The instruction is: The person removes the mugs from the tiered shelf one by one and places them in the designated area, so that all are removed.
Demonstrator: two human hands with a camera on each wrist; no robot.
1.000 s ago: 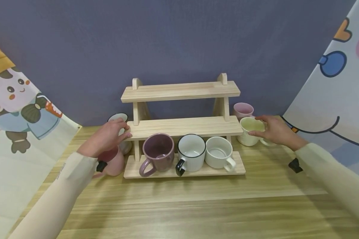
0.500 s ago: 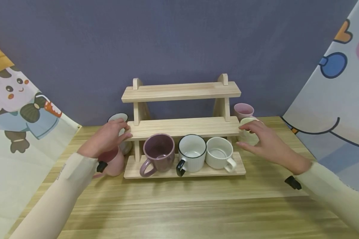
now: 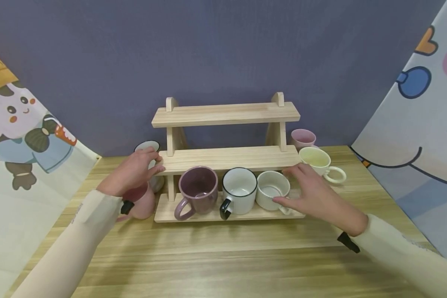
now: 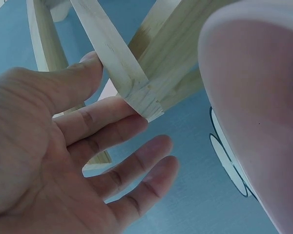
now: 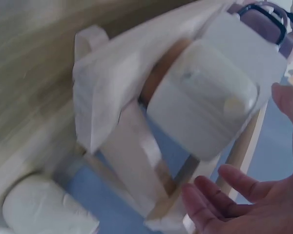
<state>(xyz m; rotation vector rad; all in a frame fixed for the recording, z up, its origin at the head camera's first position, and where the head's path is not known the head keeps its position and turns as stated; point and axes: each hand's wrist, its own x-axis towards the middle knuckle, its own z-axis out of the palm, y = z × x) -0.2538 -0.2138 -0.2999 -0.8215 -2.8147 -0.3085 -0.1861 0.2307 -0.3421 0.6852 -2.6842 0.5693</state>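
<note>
My left hand (image 3: 135,171) pinches the left end of the middle board of a wooden three-tier display rack (image 3: 227,155). In the left wrist view its thumb and first two fingers (image 4: 95,119) meet the board's corner, while the other fingers extend past it. My right hand (image 3: 313,192) is at the right end of the rack, thumb and fingers spread around the white mug (image 3: 270,186). In the right wrist view a gap shows between these fingers and the mug (image 5: 200,97). Left of it on the bottom board stand a black-rimmed white mug (image 3: 242,203) and a purple mug (image 3: 203,200).
On the table (image 3: 223,265), a pale yellow mug (image 3: 316,165) and a pink cup (image 3: 301,138) stand right of the rack. A pink mug (image 3: 143,203) and a black-rimmed mug (image 3: 147,145) stand left, partly behind my left hand. A blue-grey backdrop (image 3: 223,54) rises behind.
My right hand has moved left and toward me, from the pale yellow mug to the white mug on the rack. The yellow mug stays in place. My left hand keeps its hold.
</note>
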